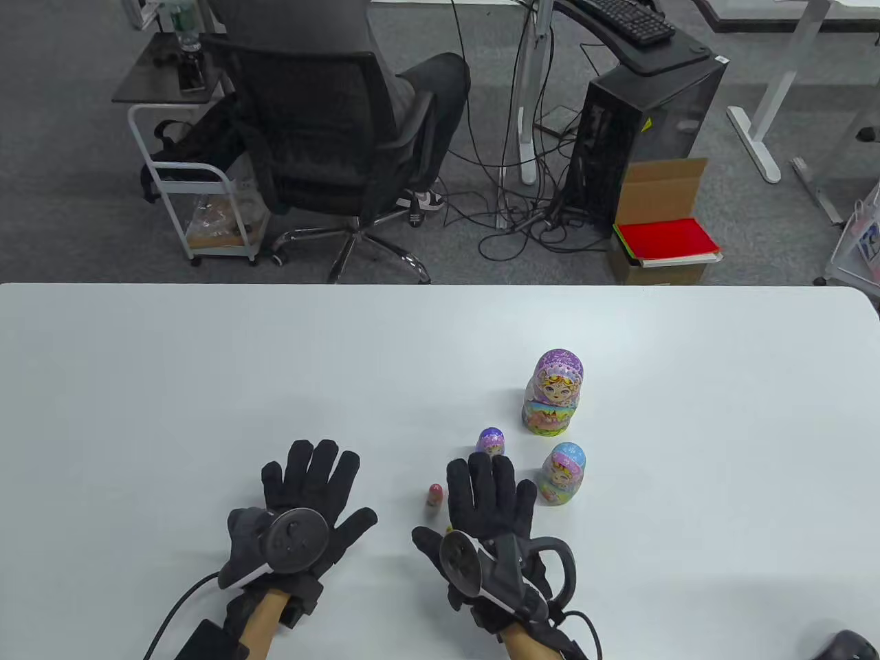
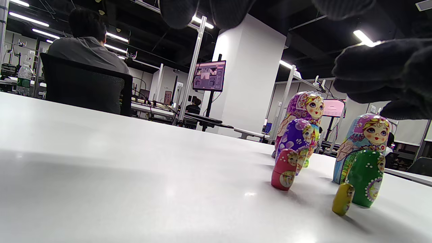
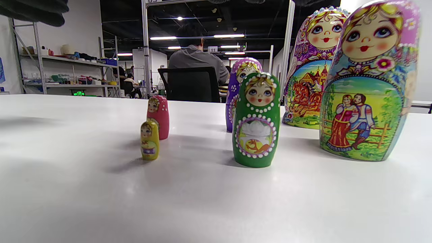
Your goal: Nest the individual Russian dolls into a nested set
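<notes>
Only one thing reads here: in the right wrist view, a small white sign point(image 3: 212, 49) hanging in the background, just above the seated person's head, shows the number "11". The monitor point(image 2: 209, 75) on its stand in the left wrist view glows with content too blurred to read. The dolls carry painted pictures, no lettering.

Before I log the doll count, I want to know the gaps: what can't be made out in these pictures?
- Table view: green and yellow dolls hidden under the right hand; purple doll partly covered.
- Left wrist view: biggest doll partly behind the purple one.
- Right wrist view: blue doll cut by the top edge.
</notes>
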### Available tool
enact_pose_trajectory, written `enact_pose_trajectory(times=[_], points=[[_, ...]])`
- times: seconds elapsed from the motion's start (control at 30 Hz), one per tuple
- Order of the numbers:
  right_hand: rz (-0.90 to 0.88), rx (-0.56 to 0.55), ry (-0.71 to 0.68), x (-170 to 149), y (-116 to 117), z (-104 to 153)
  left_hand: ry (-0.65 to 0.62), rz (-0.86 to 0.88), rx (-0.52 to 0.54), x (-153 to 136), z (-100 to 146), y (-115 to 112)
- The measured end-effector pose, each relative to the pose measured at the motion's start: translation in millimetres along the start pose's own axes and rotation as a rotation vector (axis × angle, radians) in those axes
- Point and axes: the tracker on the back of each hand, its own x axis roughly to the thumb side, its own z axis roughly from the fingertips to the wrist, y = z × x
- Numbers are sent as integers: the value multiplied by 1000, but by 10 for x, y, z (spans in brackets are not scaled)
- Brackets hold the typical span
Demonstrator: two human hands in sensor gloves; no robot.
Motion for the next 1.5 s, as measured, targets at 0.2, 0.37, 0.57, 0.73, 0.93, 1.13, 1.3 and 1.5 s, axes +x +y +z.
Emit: enact_pose_trajectory(times=[0.2,0.37,0.57,0.73,0.93,1.13,1.3,1.5], points=[[-2,-2,-1,-10,-8,1,1,-7,-13,-5,-16,-26],[-6,10,-3,-15,3,-5,5,1,-17,-17,-18,-27],[-2,10,-1,-9,-4,-2,10,14,-22,-38,-13,-24],[1,-8,13,-77,-48,-10,5,13,-20,-21,-15,-19],[-93,-29,77,-316,-148,-12,5,34,-39,-32,-26,-28],[-113,-21,135,-454,-196,-17,9,52,-48,-50,-29,-25],[-103,18,161,-475,-160,-33,8,62,-50,-57,-28,-27],[-23,-20,76,-208,-160,-52,18,71,-66,-69,-44,-35]])
